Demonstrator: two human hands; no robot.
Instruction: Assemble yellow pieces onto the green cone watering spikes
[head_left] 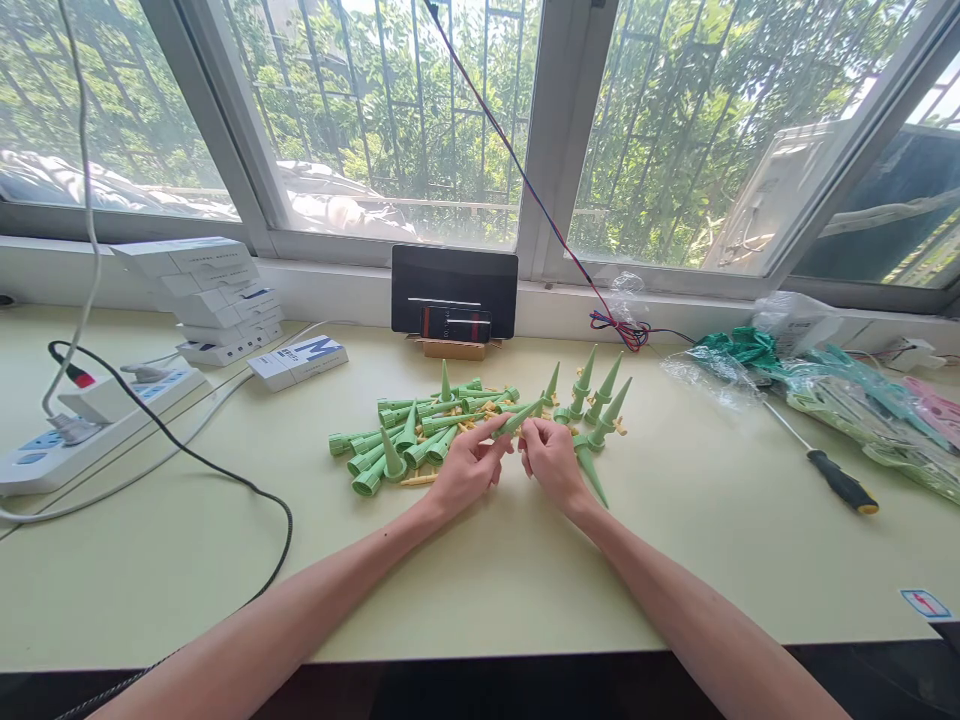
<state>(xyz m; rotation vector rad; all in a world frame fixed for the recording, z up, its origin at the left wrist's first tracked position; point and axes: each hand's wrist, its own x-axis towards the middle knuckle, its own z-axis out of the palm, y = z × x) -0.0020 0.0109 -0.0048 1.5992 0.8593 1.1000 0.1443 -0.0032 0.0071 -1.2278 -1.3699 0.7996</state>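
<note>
Many green spikes (409, 430) are crowding the table (510, 590), the left hand (474, 462) is gripping a single spike (523, 415) in closed fingers, the right hand (553, 455) is bunching its fingertips beside it, any hold hidden, and several upright spikes (612, 414) are standing rightmost.

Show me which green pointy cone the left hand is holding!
It's the pale-green, tapered plastic cone in the left hand, its tip slanting toward the picture's upper right. The other green cones lie or stand around the pale-yellow table.
</note>
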